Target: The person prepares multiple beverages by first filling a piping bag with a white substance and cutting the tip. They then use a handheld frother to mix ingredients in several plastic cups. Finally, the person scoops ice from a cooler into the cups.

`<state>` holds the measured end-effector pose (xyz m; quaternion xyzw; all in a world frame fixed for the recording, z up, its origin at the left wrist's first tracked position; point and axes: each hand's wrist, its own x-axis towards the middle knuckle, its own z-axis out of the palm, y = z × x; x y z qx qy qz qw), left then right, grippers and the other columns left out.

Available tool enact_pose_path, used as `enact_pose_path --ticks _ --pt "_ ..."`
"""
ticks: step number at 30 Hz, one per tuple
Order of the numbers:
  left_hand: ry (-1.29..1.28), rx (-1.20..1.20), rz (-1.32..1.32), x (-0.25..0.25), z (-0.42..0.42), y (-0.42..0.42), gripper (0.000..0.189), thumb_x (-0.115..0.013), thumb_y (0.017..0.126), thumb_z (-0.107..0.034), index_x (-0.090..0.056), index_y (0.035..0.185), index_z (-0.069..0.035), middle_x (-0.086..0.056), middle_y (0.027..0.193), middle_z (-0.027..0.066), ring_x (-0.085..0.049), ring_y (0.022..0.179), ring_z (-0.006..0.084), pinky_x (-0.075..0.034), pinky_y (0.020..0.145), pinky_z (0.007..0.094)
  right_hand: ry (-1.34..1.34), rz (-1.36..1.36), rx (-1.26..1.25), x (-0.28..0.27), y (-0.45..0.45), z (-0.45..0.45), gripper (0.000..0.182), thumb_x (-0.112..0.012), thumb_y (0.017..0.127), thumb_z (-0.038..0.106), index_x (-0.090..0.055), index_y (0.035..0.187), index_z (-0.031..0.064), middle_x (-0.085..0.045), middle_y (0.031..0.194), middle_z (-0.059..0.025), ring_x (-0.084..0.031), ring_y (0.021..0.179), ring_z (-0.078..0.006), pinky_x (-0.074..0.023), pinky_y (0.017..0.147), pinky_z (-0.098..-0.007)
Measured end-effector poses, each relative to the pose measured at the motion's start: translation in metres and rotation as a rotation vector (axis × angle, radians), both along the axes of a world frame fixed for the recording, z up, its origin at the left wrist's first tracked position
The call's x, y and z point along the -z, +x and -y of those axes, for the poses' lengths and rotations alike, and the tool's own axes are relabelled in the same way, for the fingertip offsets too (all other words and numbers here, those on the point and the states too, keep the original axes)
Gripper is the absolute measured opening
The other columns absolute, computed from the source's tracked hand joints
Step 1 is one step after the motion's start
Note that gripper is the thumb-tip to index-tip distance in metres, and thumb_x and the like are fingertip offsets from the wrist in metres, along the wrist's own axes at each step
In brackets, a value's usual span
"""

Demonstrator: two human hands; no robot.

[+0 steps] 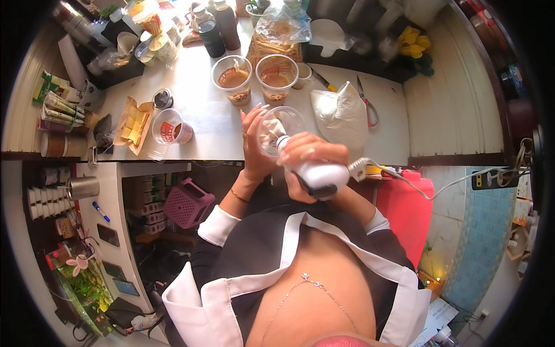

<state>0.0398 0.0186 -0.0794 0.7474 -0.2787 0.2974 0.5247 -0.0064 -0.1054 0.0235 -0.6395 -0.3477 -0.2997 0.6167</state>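
Observation:
My left hand (254, 145) is wrapped around a clear plastic cup (291, 117) at the counter's front edge. Tilted over that cup is a white corded electric hand mixer (323, 175), which my right hand (314, 152) grips. Pale creamy stuff shows inside the cup; the mixer's lower end is hidden. Just behind stand two plastic cups of brown drink, one at left (233, 82) and one at right (277, 80). A third printed cup (171, 128) with a little dark liquid leans to the left. Right of my hands lies a plastic bag of white powder (340, 110).
Red-handled scissors (370, 112) and a yellow-handled knife (325, 81) lie at the right. Dark bottles (226, 26) stand at the back. A paper tray of yellow pieces (135, 126) is at the left. The mixer's cord (409, 184) runs right to a power strip (494, 178).

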Motion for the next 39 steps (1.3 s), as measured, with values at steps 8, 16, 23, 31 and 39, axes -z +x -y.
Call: enact_pose_path --ticks 8,16,23,31,39 --pt "0.047 -0.052 0.103 -0.051 0.007 -0.007 0.084 -0.083 0.063 -0.034 -0.034 0.126 -0.007 -0.047 0.125 0.0171 -0.045 0.118 0.0357 -0.023 0.106 0.0548 -0.092 0.142 -0.083 -0.045 -0.018 0.01 0.051 -0.065 0.065 -0.007 -0.039 0.108 0.0061 -0.064 0.086 -0.0123 -0.064 0.071 -0.0261 -0.0521 0.07 -0.0412" --pt "0.077 -0.123 0.267 -0.085 0.012 0.006 0.078 -0.085 0.06 -0.034 -0.042 0.118 -0.006 -0.052 0.119 0.0134 -0.05 0.113 0.0314 -0.025 0.106 0.052 0.101 0.368 -0.168 -0.06 -0.016 0.011 0.045 -0.063 0.066 -0.007 -0.044 0.105 0.0025 -0.065 0.084 -0.0136 -0.063 0.07 -0.0276 -0.0524 0.066 -0.0404" --pt "0.095 -0.237 0.417 -0.097 0.015 0.008 0.075 -0.086 0.058 -0.034 -0.046 0.114 -0.006 -0.056 0.115 0.0111 -0.053 0.109 0.0285 -0.027 0.106 0.05 0.188 0.392 -0.236 -0.069 -0.019 0.021 0.047 -0.063 0.065 -0.008 -0.046 0.109 0.001 -0.065 0.083 -0.0143 -0.063 0.068 -0.027 -0.0518 0.064 -0.0394" --pt "0.204 -0.344 0.507 -0.108 0.019 0.001 0.087 -0.085 0.06 -0.032 -0.032 0.126 -0.01 -0.051 0.12 0.0105 -0.052 0.112 0.0277 -0.028 0.106 0.0494 0.234 0.388 -0.318 -0.076 -0.019 0.03 0.046 -0.062 0.064 -0.009 -0.048 0.107 0.001 -0.065 0.081 -0.0144 -0.063 0.066 -0.027 -0.0519 0.062 -0.0385" --pt "-0.067 -0.452 0.131 -0.12 0.044 -0.022 0.089 -0.085 0.061 -0.032 -0.03 0.127 -0.011 -0.049 0.121 0.0099 -0.05 0.113 0.0282 -0.026 0.107 0.0514 0.293 0.379 -0.391 -0.08 -0.019 0.033 0.048 -0.062 0.063 -0.007 -0.048 0.107 0.0019 -0.066 0.079 -0.0142 -0.063 0.064 -0.0266 -0.0516 0.061 -0.0374"
